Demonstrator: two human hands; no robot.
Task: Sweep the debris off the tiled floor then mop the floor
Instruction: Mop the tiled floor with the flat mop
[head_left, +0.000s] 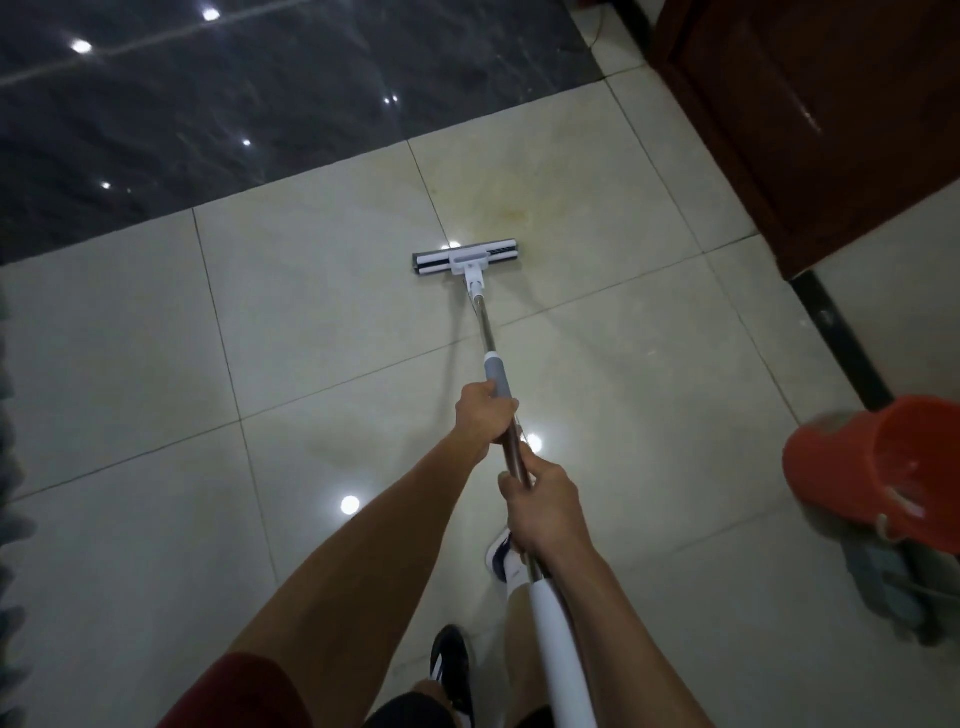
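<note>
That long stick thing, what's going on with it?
It's a mop. A person holds its handle with both hands, the left hand further down than the right hand. The flat head sits on the pale tiled floor, just short of a yellowish stain. An orange bucket stands to the right.

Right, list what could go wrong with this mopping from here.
The orange bucket sits close on the right; a wide pull of the mop handle could knock it. The cream tiles look glossy and possibly wet, so the feet may slip. The yellowish stain ahead of the mop head may smear.
</note>
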